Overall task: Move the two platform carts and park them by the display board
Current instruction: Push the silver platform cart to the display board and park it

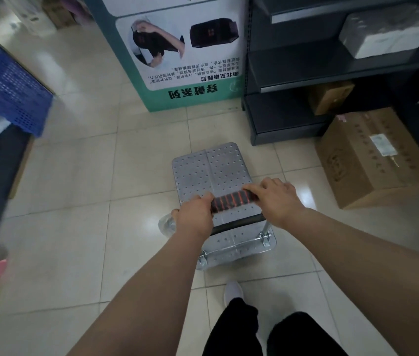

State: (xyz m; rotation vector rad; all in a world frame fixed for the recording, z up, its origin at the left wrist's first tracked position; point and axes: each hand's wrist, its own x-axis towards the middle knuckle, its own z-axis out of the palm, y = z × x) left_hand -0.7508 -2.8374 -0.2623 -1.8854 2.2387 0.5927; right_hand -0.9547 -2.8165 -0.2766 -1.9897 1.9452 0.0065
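A silver platform cart with a dimpled metal deck stands on the tiled floor in front of me. Its handle has a black and red grip. My left hand clasps the handle's left end and my right hand its right end. The cart's front points at a teal and white display board, which stands upside down on the floor a short way ahead. Only one cart is in view.
A dark shelf unit stands right of the board, with a small box on its lowest shelf. A large cardboard box lies on the floor at the right. A blue crate sits at the left. My foot is behind the cart.
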